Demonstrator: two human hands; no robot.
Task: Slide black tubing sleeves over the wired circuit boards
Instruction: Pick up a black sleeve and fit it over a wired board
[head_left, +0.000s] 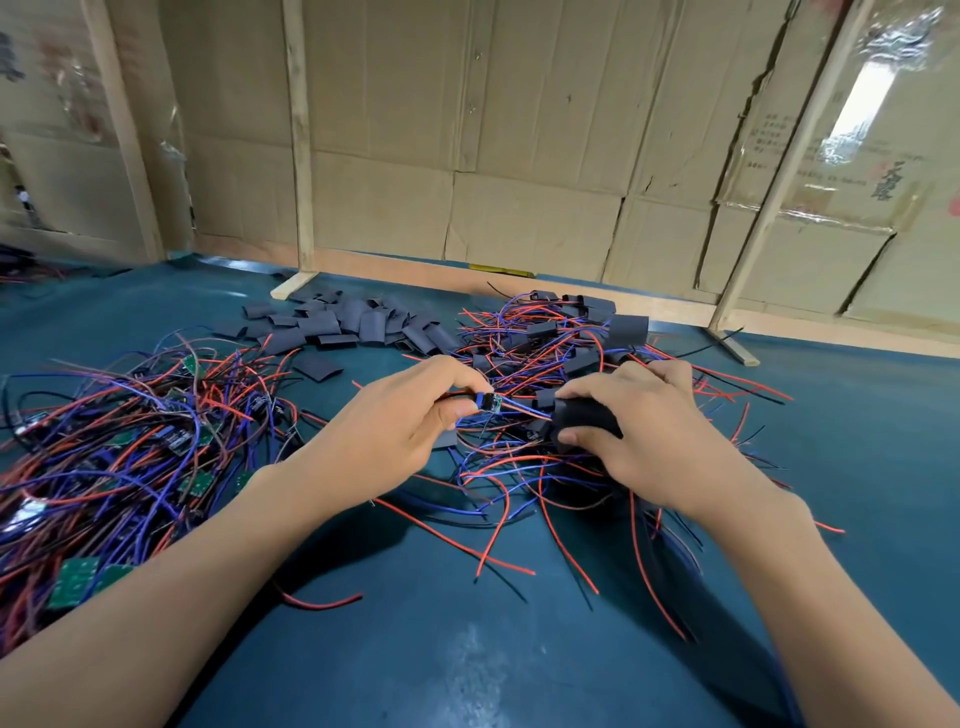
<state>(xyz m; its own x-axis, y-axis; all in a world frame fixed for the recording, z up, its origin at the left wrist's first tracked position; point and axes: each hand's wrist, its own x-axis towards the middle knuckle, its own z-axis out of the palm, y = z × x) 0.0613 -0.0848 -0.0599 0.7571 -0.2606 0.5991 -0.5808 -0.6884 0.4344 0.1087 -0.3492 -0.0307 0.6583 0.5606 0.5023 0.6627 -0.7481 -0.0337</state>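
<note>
My left hand (410, 415) pinches a small green circuit board (489, 404) with red, blue and black wires trailing from it. Just to its right, my right hand (639, 431) grips a black tubing sleeve (584, 418), its open end facing the board. The board's blue and red wires run to the sleeve's mouth; whether they enter it I cannot tell. Both hands hover over the blue table (467, 649).
A tangled heap of bare wired boards (130, 441) lies at the left. Loose black sleeves (353, 322) are piled at the back middle. A pile of sleeved boards with wires (561, 332) sits behind my right hand. A cardboard wall (519, 156) with wooden posts stands behind.
</note>
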